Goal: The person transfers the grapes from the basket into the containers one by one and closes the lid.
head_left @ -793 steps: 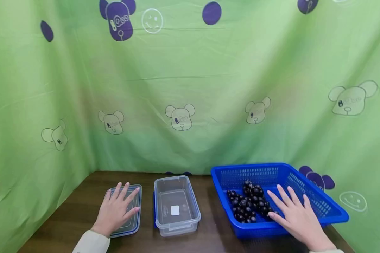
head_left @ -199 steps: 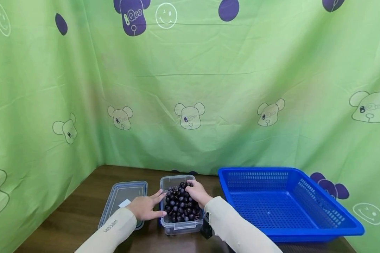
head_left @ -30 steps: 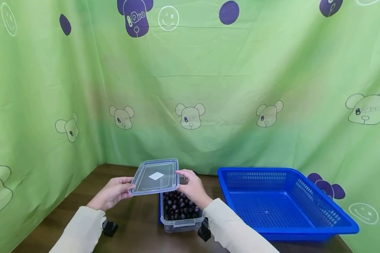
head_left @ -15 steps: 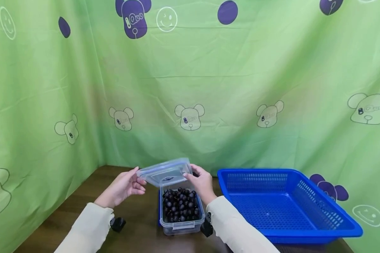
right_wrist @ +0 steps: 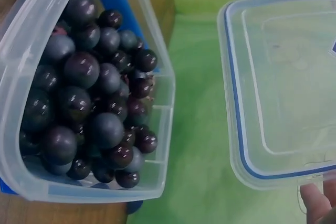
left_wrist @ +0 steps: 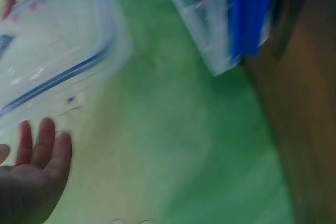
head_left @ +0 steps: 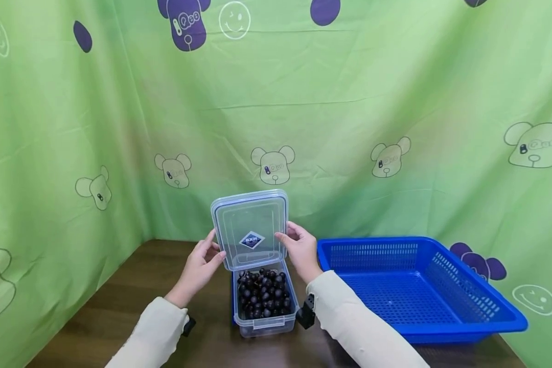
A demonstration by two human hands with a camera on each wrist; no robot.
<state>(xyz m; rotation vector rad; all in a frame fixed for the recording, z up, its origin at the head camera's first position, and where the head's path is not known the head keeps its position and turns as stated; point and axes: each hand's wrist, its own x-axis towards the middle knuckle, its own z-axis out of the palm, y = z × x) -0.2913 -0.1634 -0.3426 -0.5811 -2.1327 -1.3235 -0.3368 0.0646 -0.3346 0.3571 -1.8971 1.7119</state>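
Note:
Both hands hold a clear plastic lid (head_left: 250,220) with a blue seal, tilted nearly upright over the back of a clear plastic box (head_left: 269,327). Its diamond label faces the head camera. My right hand (head_left: 303,253) pinches the right edge, thumb in front and fingers behind. At the lower left edge, my left hand (head_left: 197,266) has its thumb over the lid's front; its other fingers (left_wrist: 44,145) stand loosely spread in the left wrist view. Dark purple grapes (right_wrist: 79,103) fill much of the box, which stands uncovered on the table.
A large blue plastic basket (head_left: 395,296) with slotted walls stands on the right of the brown wooden table (head_left: 101,312). Something blue runs along the box's left side. A green patterned cloth (head_left: 276,102) hangs behind and at both sides.
Since half a second ago, the lid has swung from flatter to nearly upright, its printed label turning toward me. Earlier, the grapes lay in the basket; they are now in the box.

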